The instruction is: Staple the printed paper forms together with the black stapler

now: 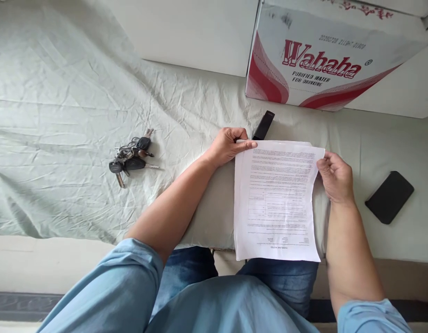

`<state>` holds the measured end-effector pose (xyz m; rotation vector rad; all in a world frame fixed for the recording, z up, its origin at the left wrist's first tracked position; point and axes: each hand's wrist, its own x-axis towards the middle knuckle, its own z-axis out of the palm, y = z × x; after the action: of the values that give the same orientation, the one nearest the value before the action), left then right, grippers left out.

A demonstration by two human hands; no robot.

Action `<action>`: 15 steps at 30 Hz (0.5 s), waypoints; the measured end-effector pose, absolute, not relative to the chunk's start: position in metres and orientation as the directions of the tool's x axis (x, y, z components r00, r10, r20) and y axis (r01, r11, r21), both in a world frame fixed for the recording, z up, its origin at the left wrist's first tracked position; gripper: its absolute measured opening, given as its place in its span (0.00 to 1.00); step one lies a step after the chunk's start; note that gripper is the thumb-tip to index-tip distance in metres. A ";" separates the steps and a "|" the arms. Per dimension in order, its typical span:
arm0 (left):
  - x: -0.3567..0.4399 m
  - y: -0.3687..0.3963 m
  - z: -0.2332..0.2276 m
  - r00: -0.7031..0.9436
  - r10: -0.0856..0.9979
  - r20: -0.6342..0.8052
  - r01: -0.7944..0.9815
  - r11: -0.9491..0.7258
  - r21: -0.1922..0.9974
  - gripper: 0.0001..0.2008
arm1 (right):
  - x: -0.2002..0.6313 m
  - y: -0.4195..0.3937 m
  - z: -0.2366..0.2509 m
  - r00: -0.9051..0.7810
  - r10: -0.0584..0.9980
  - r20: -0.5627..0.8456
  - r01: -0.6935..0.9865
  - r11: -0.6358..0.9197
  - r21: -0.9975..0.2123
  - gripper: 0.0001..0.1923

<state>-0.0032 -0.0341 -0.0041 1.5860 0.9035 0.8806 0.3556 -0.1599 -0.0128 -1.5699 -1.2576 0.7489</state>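
Observation:
A few printed paper sheets (279, 199), stacked slightly out of line, hang over the front edge of the cloth-covered surface toward my lap. Their print is upside down to me, with the heading at the bottom. My left hand (231, 145) pinches the upper left corner, thumb on top. At the upper right edge my right hand (335, 175) grips the sheets between thumb and fingers; some fingertips are hidden behind the paper. Just beyond the left hand lies a narrow black object (264, 125), partly covered by the sheets, its kind unclear.
A bunch of keys (132, 157) lies to the left on the wrinkled pale cloth (61, 115). To the right rests a flat black rectangular object (389, 197), perhaps a phone or wallet. A Wahaha water carton (325, 60) stands at the back right, beside white panels (200, 37).

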 end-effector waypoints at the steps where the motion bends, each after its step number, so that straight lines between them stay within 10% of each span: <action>1: -0.004 -0.034 -0.003 0.438 0.895 0.088 0.111 -0.151 0.982 0.41 | 0.359 -0.161 -0.015 0.288 0.954 0.085 0.404 -0.041 -0.914 0.32; 15: -0.012 -0.032 -0.002 0.507 0.862 -0.015 0.167 -0.081 0.983 0.32 | 0.363 -0.162 -0.020 0.358 0.904 0.234 0.332 0.111 -0.937 0.17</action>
<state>-0.0116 -0.0322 -0.0016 1.5715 0.9116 0.7359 0.3628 -0.1619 -0.0204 -1.4536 -1.1916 0.6152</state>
